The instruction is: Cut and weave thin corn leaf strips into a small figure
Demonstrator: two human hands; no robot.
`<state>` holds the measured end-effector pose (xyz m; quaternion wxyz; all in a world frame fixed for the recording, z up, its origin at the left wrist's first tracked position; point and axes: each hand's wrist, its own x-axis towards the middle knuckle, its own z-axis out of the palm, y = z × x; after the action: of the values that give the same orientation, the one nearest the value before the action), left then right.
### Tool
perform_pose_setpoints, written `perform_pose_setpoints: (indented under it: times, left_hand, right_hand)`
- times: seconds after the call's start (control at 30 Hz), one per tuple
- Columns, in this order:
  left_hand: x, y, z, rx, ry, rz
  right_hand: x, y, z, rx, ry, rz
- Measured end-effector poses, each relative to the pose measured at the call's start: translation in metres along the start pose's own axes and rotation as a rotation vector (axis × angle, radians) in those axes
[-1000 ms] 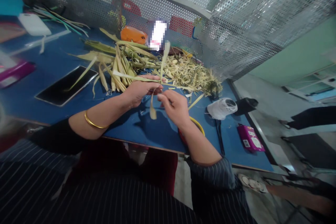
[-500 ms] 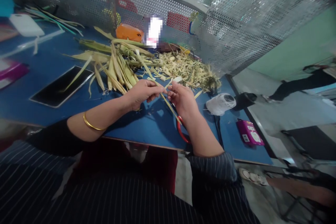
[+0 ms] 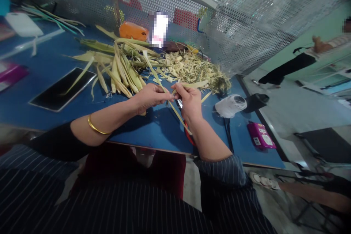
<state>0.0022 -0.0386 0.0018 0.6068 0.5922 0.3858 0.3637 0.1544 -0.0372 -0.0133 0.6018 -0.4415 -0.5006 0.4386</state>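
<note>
No lettering is legible. The magenta packet near the worktop's right edge bears pale printed patches, too small to read; the bright screen toward the back edge is pixelated; the orange pouch beside it carries an unreadable dark mark.

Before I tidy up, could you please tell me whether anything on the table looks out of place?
Yes: one pale leaf strip lies across the dark flat panel at picture left; it seems stray, since most leaves are bunched beyond the left hand.
</note>
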Motion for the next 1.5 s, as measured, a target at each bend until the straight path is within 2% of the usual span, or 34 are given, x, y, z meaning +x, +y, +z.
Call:
perform_pose_setpoints:
  times: [0.2, 0.4, 0.5, 0.63, 0.73, 0.83, 1.0, 1.17, 1.33, 1.5]
  left_hand:
    - [0.001, -0.001, -0.001, 0.021, -0.010, -0.015]
    - [0.001, -0.003, -0.001, 0.008, -0.039, 0.003]
    - [0.002, -0.004, -0.003, -0.071, -0.016, -0.016]
    - [0.006, -0.002, -0.010, -0.218, 0.079, -0.051]
    - [0.007, 0.002, -0.015, -0.318, 0.108, -0.040]
    - [0.006, 0.006, -0.016, -0.331, 0.163, -0.044]
    - [0.003, 0.007, -0.013, -0.269, 0.159, -0.060]
    - [0.003, 0.001, -0.010, -0.259, 0.156, -0.070]
    - [0.004, -0.003, -0.010, -0.283, 0.223, -0.013]
    - [0.004, -0.001, -0.008, -0.284, 0.242, -0.008]
  right_hand:
    - [0.001, 0.001, -0.002, -0.084, 0.069, -0.007]
    - [0.001, 0.000, -0.003, -0.090, 0.058, -0.028]
    - [0.006, 0.000, -0.008, -0.134, 0.009, -0.018]
    - [0.015, 0.006, -0.016, -0.118, -0.031, 0.037]
    - [0.015, 0.006, -0.016, -0.172, -0.178, 0.046]
    - [0.009, 0.000, -0.012, -0.216, -0.293, -0.048]
    - [-0.005, -0.011, -0.006, -0.225, -0.241, -0.195]
    - [-0.007, -0.010, -0.005, -0.210, -0.229, -0.179]
    - [-0.009, -0.011, -0.001, -0.201, -0.159, -0.197]
    - [-0.013, -0.013, 0.001, -0.227, -0.104, -0.240]
